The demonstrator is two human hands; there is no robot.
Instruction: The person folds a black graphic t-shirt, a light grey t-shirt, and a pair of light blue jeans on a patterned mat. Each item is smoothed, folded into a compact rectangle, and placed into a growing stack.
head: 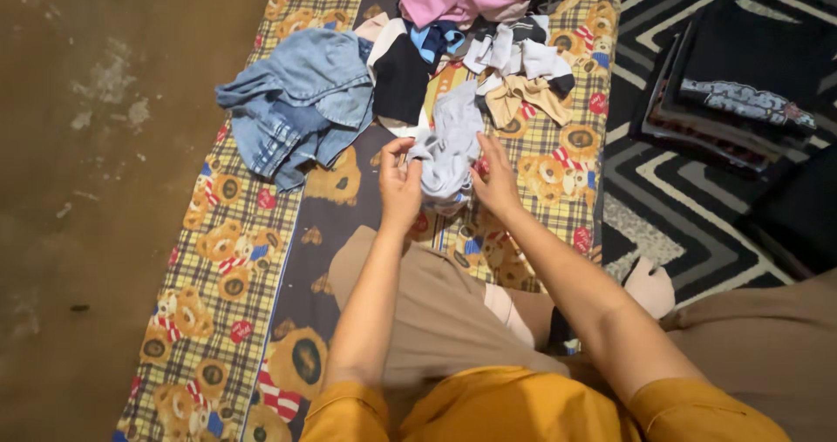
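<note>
Pale grey garment on bear-print mat, gripped by left hand and right hand; not yet folded. Unsorted heap and jeans waiting; folded dark stack apparently done.

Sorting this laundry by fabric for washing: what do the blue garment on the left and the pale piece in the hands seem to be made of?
Blue garment: looks like denim, matte, with faded patches and thick stitched seams. Pale grey piece, held by the left hand and right hand: probably a thin soft knit, perhaps cotton; it drapes in limp folds without shine, though the weave is too small to tell.
</note>
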